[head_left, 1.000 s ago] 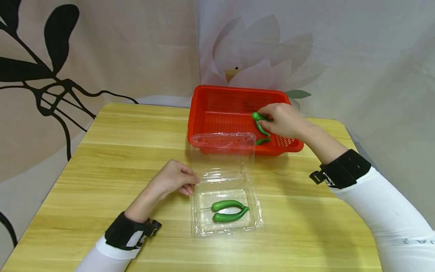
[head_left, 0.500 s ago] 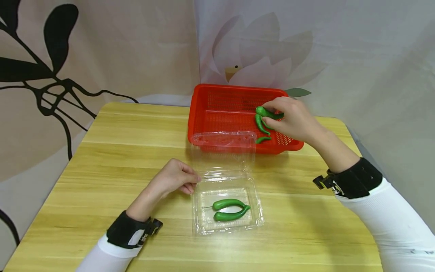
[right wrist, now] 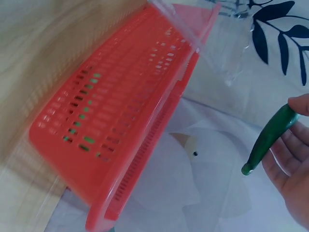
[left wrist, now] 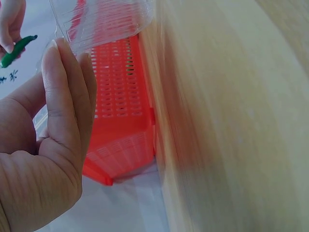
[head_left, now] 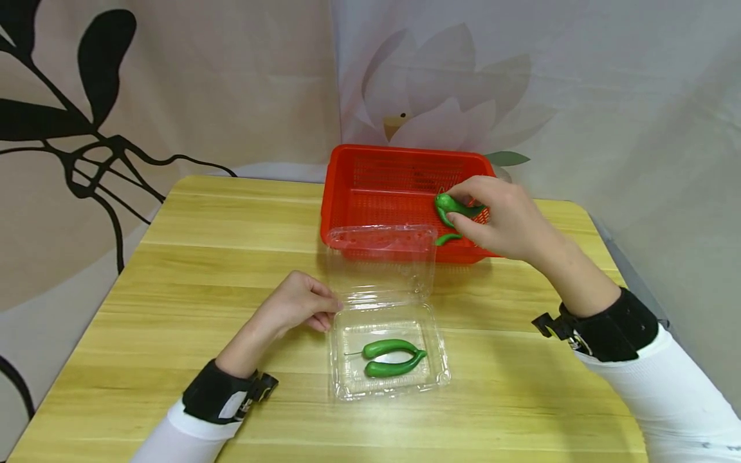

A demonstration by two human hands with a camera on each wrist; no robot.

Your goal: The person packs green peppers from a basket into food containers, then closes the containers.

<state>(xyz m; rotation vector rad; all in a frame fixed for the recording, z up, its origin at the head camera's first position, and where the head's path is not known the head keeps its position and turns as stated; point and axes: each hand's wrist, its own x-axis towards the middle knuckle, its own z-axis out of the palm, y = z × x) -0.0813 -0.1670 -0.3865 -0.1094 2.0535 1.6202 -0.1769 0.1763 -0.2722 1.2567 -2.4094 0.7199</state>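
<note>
My right hand [head_left: 506,215] pinches a green chili pepper [head_left: 458,206] over the right side of a red plastic basket [head_left: 327,193]. In the right wrist view the held pepper [right wrist: 271,135] hangs above the basket's rim, pinched at one end. Other green peppers lie in the basket, one [head_left: 448,239] near its front wall, partly hidden. My left hand [head_left: 301,300] pinches the left edge of a clear plastic clamshell box [head_left: 343,386], near the hinge. Two green peppers [head_left: 390,369] lie in the box's base, their right ends meeting. Its lid stands raised, overlapping the basket's front.
A wooden table [head_left: 231,244] carries the box and the basket, which sits at the back edge. Behind hangs a pale cloth [head_left: 260,83] with plant and flower prints. The raised lid [head_left: 379,270] stands between the box's base and the basket.
My right hand has drawn the pepper slightly up and to the right, away from another pepper in the basket, then moved a little nearer. My left hand and the box stay in place.
</note>
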